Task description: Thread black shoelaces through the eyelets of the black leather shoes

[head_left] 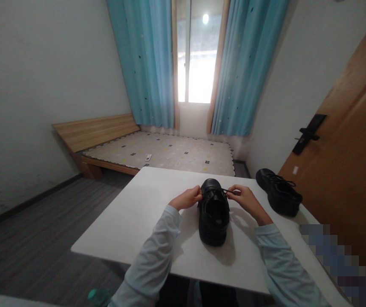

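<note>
Pale sleeves reached up from the bottom edge to a black shoe [214,213] at lower centre of the white table [128,221]. Left hand [187,198] and right hand [245,200] each pinched its lace [221,190]. Another shoe [279,192] sat right of centre.

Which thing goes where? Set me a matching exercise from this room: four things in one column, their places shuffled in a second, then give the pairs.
Things
1. black shoe between the hands
2. second black shoe
3. left hand
4. bed

Places
A. at the table's far right edge, near the wooden door
B. under the window, against the far wall
C. middle of the white table, heel toward the person
D. at the shoe's left side, pinching a lace

Pairs: 1-C, 2-A, 3-D, 4-B
</note>
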`<state>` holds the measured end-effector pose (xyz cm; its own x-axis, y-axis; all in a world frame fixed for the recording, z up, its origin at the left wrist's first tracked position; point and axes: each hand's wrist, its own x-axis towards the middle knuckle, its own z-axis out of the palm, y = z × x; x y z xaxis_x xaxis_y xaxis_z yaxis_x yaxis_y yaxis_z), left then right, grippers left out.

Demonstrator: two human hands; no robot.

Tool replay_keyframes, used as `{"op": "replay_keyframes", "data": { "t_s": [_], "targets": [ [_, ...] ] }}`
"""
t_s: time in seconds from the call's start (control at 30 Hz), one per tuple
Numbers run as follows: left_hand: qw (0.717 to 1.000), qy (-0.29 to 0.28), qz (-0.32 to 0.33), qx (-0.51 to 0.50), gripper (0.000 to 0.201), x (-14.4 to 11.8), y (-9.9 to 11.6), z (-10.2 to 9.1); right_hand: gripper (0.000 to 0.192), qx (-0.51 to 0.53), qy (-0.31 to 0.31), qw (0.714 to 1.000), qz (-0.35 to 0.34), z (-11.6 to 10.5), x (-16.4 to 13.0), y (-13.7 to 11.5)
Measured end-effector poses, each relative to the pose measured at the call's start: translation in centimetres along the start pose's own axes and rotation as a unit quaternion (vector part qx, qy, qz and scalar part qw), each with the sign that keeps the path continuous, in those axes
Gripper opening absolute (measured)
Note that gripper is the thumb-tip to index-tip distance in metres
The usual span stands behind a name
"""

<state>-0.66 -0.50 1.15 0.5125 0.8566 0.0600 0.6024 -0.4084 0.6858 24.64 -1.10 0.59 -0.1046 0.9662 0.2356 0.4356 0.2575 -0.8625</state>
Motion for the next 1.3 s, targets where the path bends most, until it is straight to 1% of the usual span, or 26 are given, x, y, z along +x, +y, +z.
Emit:
{"op": "replay_keyframes", "data": {
  "t_s": [0.1,0.23,0.3,0.37,0.47,0.63,0.73,0.83,0.9,1.03,1.17,1.3],
  "targets": [
    [1.0,-0.005,0.002,-0.022,0.007,0.1,-0.2,0.2,0.029,-0.003,-0.001,1.0,-0.002,0.0,0.1,0.0],
    [0.996,-0.015,0.008,-0.089,0.01,0.2,-0.5,0.4,0.029,0.002,-0.003,1.0,-0.002,0.0,0.1,0.1],
    [0.994,-0.016,0.011,-0.106,0.011,0.3,-0.5,0.4,0.03,0.009,0.003,1.0,0.001,0.1,0.1,0.1],
    [0.995,-0.012,0.015,-0.103,0.011,0.3,-0.3,0.4,0.032,0.023,0.002,1.0,0.006,0.1,0.0,-0.1],
    [0.997,-0.001,0.027,-0.071,0.014,0.2,0.1,0.2,0.032,0.062,-0.005,0.998,0.021,-0.1,-0.2,-0.7],
    [0.999,0.018,0.031,-0.029,0.027,0.2,0.5,0.0,0.03,0.135,-0.013,0.989,0.058,-0.8,-0.6,-1.7],
    [0.998,0.047,0.024,-0.021,0.031,0.2,0.5,0.0,0.028,0.185,-0.015,0.981,0.064,-1.3,-0.7,-2.0],
    [0.996,0.09,0.021,-0.014,0.028,0.4,0.3,0.0,0.024,0.238,-0.02,0.968,0.074,-1.6,-0.7,-2.1],
    [0.993,0.112,0.03,-0.019,0.026,0.5,0.2,0.0,0.021,0.255,-0.026,0.964,0.072,-1.7,-0.6,-2.2],
    [0.988,0.135,0.065,-0.039,0.023,0.6,-0.1,0.1,0.024,0.25,-0.023,0.967,0.044,-1.7,-0.6,-2.3],
    [0.988,0.123,0.074,-0.051,0.028,0.7,-0.1,0.3,0.027,0.234,-0.006,0.972,0.029,-1.8,-0.6,-2.4],
    [0.991,0.107,0.064,-0.047,0.031,0.7,-0.1,0.4,0.026,0.225,-0.001,0.974,0.042,-1.9,-0.5,-2.1]
  ]
}}
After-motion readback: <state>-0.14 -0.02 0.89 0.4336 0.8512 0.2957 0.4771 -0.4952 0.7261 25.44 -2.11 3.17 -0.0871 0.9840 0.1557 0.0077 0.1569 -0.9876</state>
